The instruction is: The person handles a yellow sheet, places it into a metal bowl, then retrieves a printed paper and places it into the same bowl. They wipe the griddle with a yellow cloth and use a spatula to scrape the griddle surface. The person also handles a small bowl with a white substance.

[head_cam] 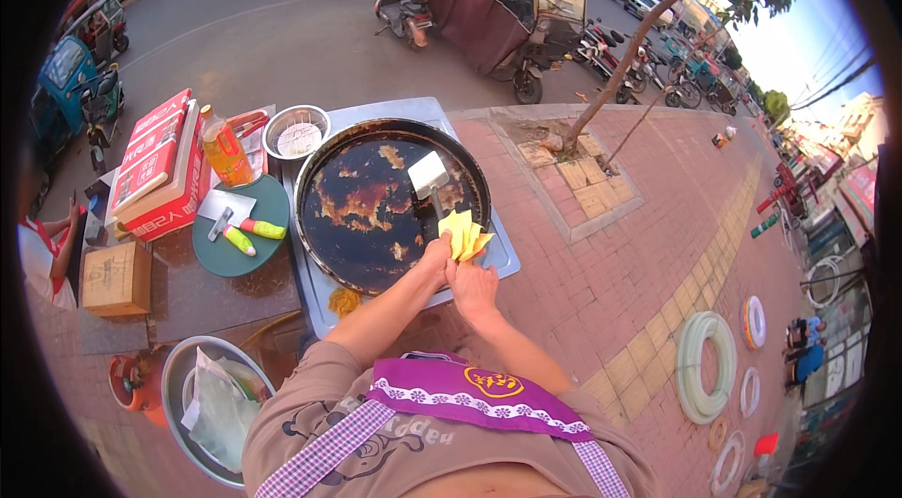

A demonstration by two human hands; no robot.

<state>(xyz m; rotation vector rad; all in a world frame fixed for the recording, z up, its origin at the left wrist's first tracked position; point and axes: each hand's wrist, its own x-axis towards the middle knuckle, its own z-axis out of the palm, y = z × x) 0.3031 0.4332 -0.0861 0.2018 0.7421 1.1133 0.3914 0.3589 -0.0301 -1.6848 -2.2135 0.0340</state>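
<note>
My left hand (438,255) and my right hand (473,284) meet at the near right rim of a large round black griddle pan (352,251). Between them is a bunched yellow cloth (463,235), wrapped about the handle of a metal spatula (428,175). The spatula's wide blade lies over the pan, whose dark surface carries brown, flaky residue. Which fingers close on the handle is hidden by the cloth. Left of the pan, a green round board (239,262) holds a scraper (220,223) and another tool with a yellow-green wrapped handle (264,229).
A steel bowl (297,133), an oil bottle (227,149), a red-and-white carton (173,195) and a cardboard box (116,279) stand left. A metal basin (176,420) sits lower left. A person (53,251) is at the far left. A tree (627,61) rises beyond the pan.
</note>
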